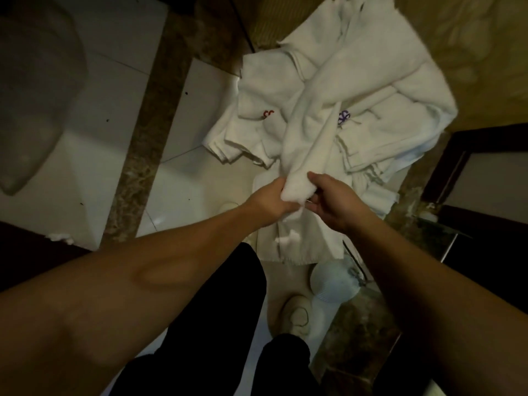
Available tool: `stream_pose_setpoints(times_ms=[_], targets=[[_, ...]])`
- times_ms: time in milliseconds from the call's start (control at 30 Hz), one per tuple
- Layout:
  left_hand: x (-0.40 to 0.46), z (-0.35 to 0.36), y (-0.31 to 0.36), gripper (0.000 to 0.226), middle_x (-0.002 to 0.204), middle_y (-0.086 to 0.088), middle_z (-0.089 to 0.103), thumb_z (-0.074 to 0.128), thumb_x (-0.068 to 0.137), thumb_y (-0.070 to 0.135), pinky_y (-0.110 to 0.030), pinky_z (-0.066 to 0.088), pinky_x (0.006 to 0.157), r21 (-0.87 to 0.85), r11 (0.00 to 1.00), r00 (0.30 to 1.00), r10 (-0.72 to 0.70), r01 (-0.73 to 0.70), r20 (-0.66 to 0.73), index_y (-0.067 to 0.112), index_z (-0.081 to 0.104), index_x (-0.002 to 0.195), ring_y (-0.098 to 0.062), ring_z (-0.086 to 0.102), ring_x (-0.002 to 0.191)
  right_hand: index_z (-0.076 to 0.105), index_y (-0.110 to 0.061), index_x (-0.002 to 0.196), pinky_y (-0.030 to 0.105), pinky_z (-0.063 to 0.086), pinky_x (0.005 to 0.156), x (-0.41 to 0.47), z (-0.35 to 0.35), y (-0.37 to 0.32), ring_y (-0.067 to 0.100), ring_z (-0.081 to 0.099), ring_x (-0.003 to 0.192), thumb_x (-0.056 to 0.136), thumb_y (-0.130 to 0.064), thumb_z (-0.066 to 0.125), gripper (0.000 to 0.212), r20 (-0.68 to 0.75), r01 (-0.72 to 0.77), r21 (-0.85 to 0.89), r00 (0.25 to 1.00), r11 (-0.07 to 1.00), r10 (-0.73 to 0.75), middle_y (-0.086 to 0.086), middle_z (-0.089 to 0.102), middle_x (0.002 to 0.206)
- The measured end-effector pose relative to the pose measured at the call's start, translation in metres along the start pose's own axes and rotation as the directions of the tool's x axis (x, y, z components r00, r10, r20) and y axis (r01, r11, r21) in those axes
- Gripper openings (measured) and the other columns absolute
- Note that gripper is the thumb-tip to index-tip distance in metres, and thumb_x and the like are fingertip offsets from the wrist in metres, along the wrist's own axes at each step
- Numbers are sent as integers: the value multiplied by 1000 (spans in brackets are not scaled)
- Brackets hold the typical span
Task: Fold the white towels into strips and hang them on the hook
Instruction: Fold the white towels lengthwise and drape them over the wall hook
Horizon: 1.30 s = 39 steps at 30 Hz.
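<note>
A white towel [317,132], gathered into a long strip, runs from the top of the view down to my hands. My left hand [270,202] grips its lower end from the left. My right hand [333,200] holds the same end from the right, thumb on top. Its lower part hangs below my hands [297,244]. Behind it lies a pile of folded white towels [254,130], one with a red mark, one with a purple mark. No hook is in view.
A white toilet [37,90] stands at the left. White floor tiles [177,178] with a brown marble strip [151,132] lie below. A dark door frame [468,167] is at the right. My legs and a pale shoe [297,315] are under my arms.
</note>
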<state>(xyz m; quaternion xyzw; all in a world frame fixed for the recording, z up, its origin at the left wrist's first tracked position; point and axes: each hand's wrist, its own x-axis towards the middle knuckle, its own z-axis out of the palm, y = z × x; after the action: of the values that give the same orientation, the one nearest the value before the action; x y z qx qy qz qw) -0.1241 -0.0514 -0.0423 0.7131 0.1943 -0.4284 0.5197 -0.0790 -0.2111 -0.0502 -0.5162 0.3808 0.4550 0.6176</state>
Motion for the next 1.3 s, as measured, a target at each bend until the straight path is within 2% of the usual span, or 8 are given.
stream_pose_setpoints(times_ms=[200,400,533,700,867,967,1133,1300], targets=[[-64,-16,39,30,117,-5,72,65,97,25,-35,54,85,-395,915,992,42,-84,-116,14,64,125,-24,68,108,60,-20,108,23,53,81,-85,25,-40,10,69,99,99,-25,59,11,153,200,-155,972,967,-176,-2,71,107],[-129,-36,87,29,121,-5,72,59,100,29,-42,53,100,-669,735,991,34,-114,-131,16,65,126,-21,69,111,46,-26,142,27,49,101,-172,54,-72,4,57,122,78,-31,80,73,303,423,-564,905,709,-299,-5,58,135],[-174,-51,115,22,121,-3,73,55,102,29,-34,54,97,-728,669,989,115,-149,-97,21,69,118,-18,69,112,37,-45,141,18,50,93,-227,66,-97,-6,56,111,81,-29,82,77,393,518,-704,854,486,-342,-21,52,128],[-248,-64,155,38,123,-1,72,53,102,41,-34,52,98,-649,724,972,155,-233,-175,20,63,133,-18,67,114,56,-41,133,5,45,75,-297,92,-120,-9,59,91,81,-36,79,57,433,615,-739,747,276,-504,-23,61,109],[-336,-62,191,55,126,-4,69,42,96,64,-38,52,100,-551,767,941,220,-329,-256,26,60,133,-22,64,117,66,-38,93,30,53,76,-369,124,-127,8,65,82,77,-50,73,20,452,699,-670,651,251,-610,-11,70,86],[-396,-60,200,29,110,14,70,66,95,35,-19,56,78,-332,797,845,378,-505,-378,35,55,122,-3,67,100,66,-33,90,28,55,69,-418,144,-133,10,68,80,83,-44,73,14,461,760,-580,604,294,-650,-11,71,85],[-489,-64,208,12,86,10,68,55,94,25,-28,52,73,-83,851,587,284,-519,-758,34,64,95,-1,63,78,63,-24,91,33,54,72,-508,167,-144,18,66,80,86,-39,72,18,574,815,-543,538,205,-618,-5,68,80],[-619,-76,211,14,83,13,61,51,95,34,-24,34,57,258,926,317,341,-276,-885,30,64,96,-13,59,83,56,-36,88,6,41,59,-598,192,-138,-1,57,72,93,-22,64,17,764,733,-576,325,-362,-557,-14,59,85]])
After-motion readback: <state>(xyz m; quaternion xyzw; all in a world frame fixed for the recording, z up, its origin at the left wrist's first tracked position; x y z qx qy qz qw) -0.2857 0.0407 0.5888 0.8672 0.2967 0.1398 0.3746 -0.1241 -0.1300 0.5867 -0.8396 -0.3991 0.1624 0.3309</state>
